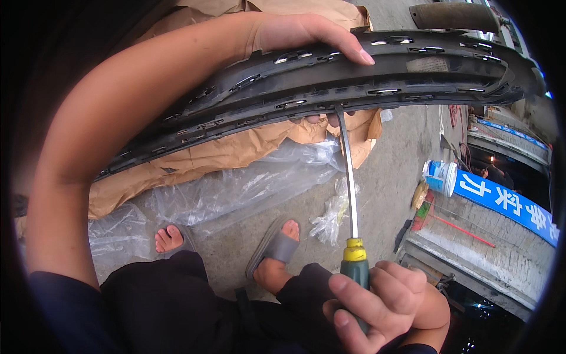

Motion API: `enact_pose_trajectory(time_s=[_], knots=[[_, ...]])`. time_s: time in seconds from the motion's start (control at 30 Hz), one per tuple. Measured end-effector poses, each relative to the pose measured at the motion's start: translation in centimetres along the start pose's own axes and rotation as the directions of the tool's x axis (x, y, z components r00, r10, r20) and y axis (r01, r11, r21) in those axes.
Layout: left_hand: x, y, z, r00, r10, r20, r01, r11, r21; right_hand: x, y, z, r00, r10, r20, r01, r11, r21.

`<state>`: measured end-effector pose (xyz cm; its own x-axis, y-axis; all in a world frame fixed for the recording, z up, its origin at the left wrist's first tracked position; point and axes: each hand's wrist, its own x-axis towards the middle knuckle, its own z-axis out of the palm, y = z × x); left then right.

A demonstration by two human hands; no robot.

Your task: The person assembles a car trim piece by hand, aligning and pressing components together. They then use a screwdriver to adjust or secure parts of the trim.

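Observation:
A long, curved black plastic car trim panel (330,76), with slots and clips along its ridges, slants across the upper part of the view. My left hand (315,34) reaches over it, thumb on the near face and fingertips showing below the lower edge, so the panel is gripped between them. In my right hand (380,304) is a screwdriver (354,265) with a green and yellow handle and a long metal shaft. Its tip touches the panel's lower edge beside my left fingertips; exactly what it presses on is too small to tell.
Brown wrapping paper (236,147) and clear plastic sheeting (236,189) lie beneath the panel. My sandalled feet rest on the concrete floor (401,153), near a crumpled plastic bag (336,215). At right are a white bucket (439,177), a blue banner (501,203) and a grey ledge (471,265).

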<state>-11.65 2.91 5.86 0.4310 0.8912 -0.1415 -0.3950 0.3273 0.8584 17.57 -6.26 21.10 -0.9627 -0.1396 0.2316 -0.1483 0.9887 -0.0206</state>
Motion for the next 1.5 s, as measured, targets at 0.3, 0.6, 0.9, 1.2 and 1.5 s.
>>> enact_pose_trajectory(time_s=[0.3, 0.6, 0.9, 1.2, 1.5], knots=[[1.6, -3.3, 0.7, 0.966, -0.206, 0.159, 0.216, 0.975, -0.045, 6.2, -1.5, -4.5, 0.772, 0.606, 0.19, -0.627, 0.776, 0.07], [1.5, -3.3, -0.7, 0.979, -0.13, 0.155, 0.172, 0.939, -0.299, 4.5, 0.6, -4.1, 0.928, -0.015, 0.372, -0.049, 0.986, 0.162], [1.5, -3.1, -0.6, 0.999, 0.019, 0.039, -0.018, 1.0, -0.022, -1.4, 0.9, -2.2, 0.958, -0.154, 0.24, 0.155, 0.988, 0.013], [1.9, -3.5, -1.1, 0.971, -0.08, 0.227, 0.108, 0.988, -0.114, -1.2, -2.0, -1.7, 0.899, 0.35, 0.264, -0.329, 0.936, -0.121], [0.8, -3.9, -0.5, 0.971, -0.105, 0.216, 0.13, 0.986, -0.103, -0.7, -3.2, -1.3, 0.792, 0.478, 0.379, -0.235, 0.812, -0.534]])
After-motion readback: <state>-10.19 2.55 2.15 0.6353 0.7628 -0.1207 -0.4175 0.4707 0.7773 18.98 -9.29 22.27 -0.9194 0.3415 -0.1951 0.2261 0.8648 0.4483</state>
